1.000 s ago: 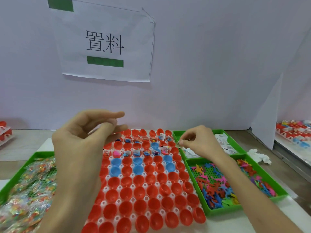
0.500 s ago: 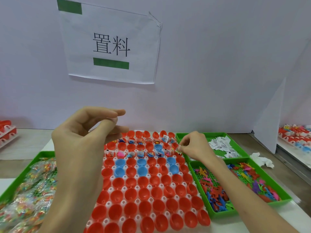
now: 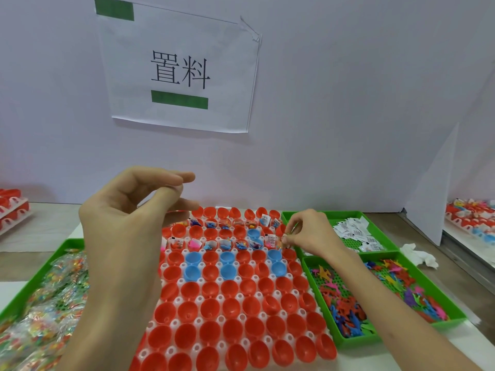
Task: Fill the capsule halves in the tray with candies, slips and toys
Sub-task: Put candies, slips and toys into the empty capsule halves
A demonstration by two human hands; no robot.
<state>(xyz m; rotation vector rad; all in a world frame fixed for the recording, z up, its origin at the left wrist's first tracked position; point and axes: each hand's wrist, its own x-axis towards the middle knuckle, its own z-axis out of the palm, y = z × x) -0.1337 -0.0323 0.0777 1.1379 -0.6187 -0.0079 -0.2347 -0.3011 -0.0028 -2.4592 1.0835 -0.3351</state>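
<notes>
Your right hand (image 3: 308, 234) has slid left off the slip bin onto the tray's (image 3: 171, 322) right edge, fingers (image 3: 288, 238) pinched on something small above a capsule half, your left hand (image 3: 126, 218) raised, fingertips nearly touching, contents unclear.

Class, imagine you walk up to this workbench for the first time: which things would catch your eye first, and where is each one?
First, the white tray packed with red capsule halves at the centre, with a few blue halves further back. Next, the paper sign taped to the wall above. Then the left hand, raised over the tray's left side, and the right hand pinching something small at its far right edge.
</notes>
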